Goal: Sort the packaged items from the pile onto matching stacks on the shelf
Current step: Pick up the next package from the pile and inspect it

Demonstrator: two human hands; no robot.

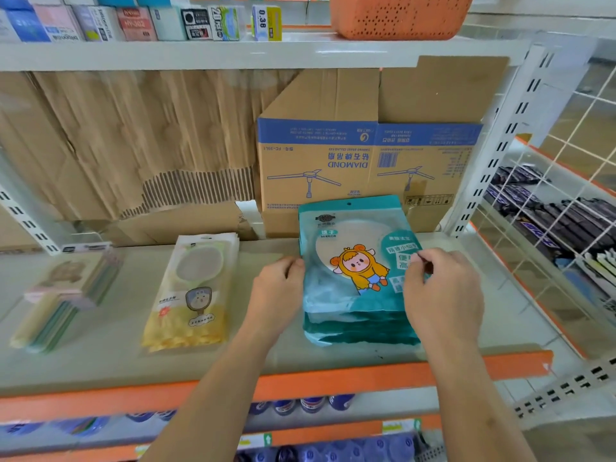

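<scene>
**Hands at both edges of the teal stack [360,328]**

Stacked on the right half of the shelf [110,358], just in front of a cardboard box [333,161] printed upside down with a ceiling fan and the word DIAMOND. Stepped at the near end, teal layer under teal layer. Capped by the top teal packet [350,228], marked MIRROR, with a cartoon figure in a yellow hood. Far end, with its hang hole, reaching as far as the box.

Held from both sides. Left hand [278,290]: fingers curled, tips on the packet's left edge, gripping it there. Right hand [443,288]: thumb and fingertips pinching the right edge, covering part of the white print. Both forearms reaching in over the orange front rail [366,375].

To the left, apart from the teal pile: a yellow stack [191,295] of hand-mirror packets, lying flat, slightly fanned at the far end. Further left: a pastel stack [66,295], too blurred to read.

Above, on the next board: an orange basket [400,15] and a row of small boxes [133,25]. To the right, beyond the upright: a wire basket [566,166] holding dark wrapped bars. Below the rail: bottles [310,403].
</scene>
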